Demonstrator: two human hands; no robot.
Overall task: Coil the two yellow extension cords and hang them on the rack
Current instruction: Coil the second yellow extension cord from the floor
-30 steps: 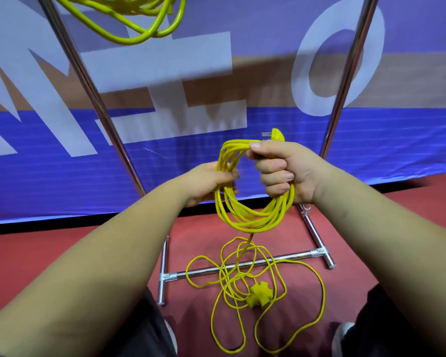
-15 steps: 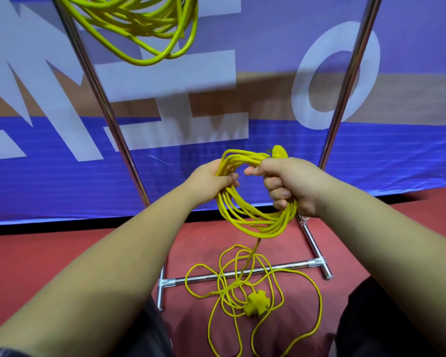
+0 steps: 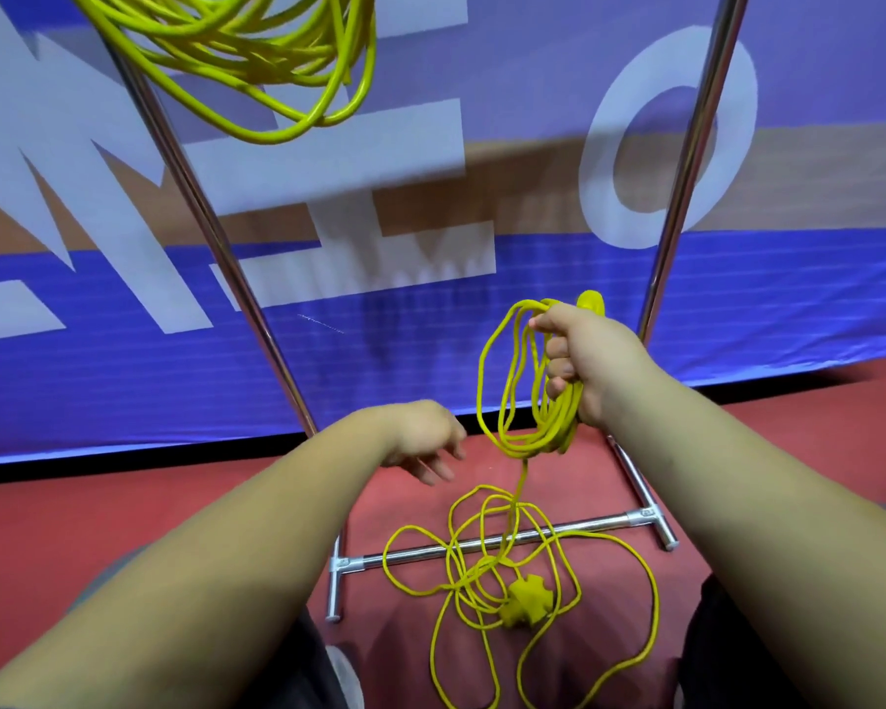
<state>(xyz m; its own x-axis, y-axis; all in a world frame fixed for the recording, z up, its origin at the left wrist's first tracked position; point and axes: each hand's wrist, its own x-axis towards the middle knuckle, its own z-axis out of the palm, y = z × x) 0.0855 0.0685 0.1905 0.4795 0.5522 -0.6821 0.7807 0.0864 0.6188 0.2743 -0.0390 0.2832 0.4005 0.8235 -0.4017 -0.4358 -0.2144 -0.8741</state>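
**Cord [image 3: 553,427] half coiled**

The right hand [image 3: 589,360] grips its loops by the rack's [image 3: 234,278] right pole. The tail lies loose over the rack's bottom bar. The left hand [image 3: 425,442], loose and empty, has room between the poles. Another cord [image 3: 257,58] hangs up top.

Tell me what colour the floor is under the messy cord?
Red. The head view shows the floor best, around the loose yellow cord.

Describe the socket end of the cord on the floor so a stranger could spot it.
Look at the rack's chrome bottom crossbar on the red floor. Loose yellow cord loops sprawl across it, and on their near side lies the socket block: the one chunky, lobed lump among thin strands.
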